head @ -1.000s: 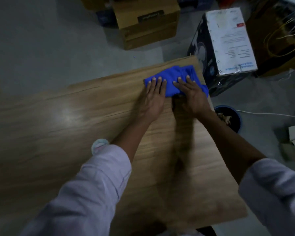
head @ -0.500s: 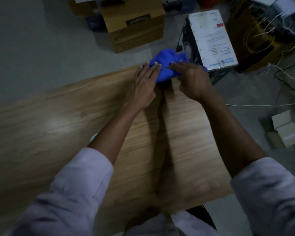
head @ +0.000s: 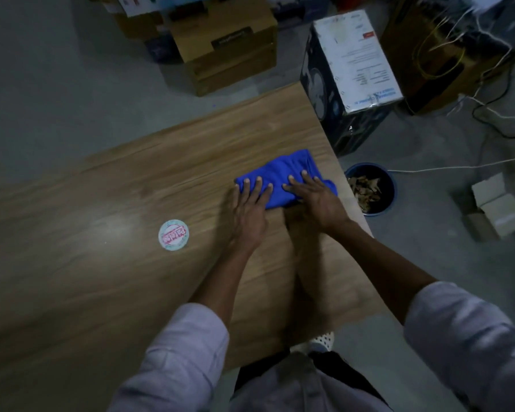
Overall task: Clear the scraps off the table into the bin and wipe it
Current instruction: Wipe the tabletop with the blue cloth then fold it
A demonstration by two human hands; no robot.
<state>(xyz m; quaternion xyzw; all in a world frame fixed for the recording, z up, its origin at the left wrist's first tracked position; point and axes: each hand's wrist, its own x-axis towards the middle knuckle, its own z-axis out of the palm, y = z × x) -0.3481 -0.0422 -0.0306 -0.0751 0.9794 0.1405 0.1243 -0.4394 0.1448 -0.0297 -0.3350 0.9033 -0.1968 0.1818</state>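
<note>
A bunched blue cloth (head: 289,171) lies on the wooden table (head: 131,179) near its right edge. My left hand (head: 250,209) presses flat on the cloth's left part, fingers spread. My right hand (head: 315,197) presses flat on its right part. Both palms hold the cloth down against the wood. On the floor just right of the table edge stands a dark round bin (head: 370,188) with brown scraps inside.
A round white sticker with red print (head: 173,235) sits on the table left of my hands. Cardboard boxes (head: 229,52) and a black-and-white carton (head: 351,72) stand beyond the far edge. Cables (head: 458,168) and small boxes (head: 497,209) lie on the floor at right.
Both hands have pulled the cloth back from the table's far right corner toward me along the right edge. The bin and the round sticker are in view again.
</note>
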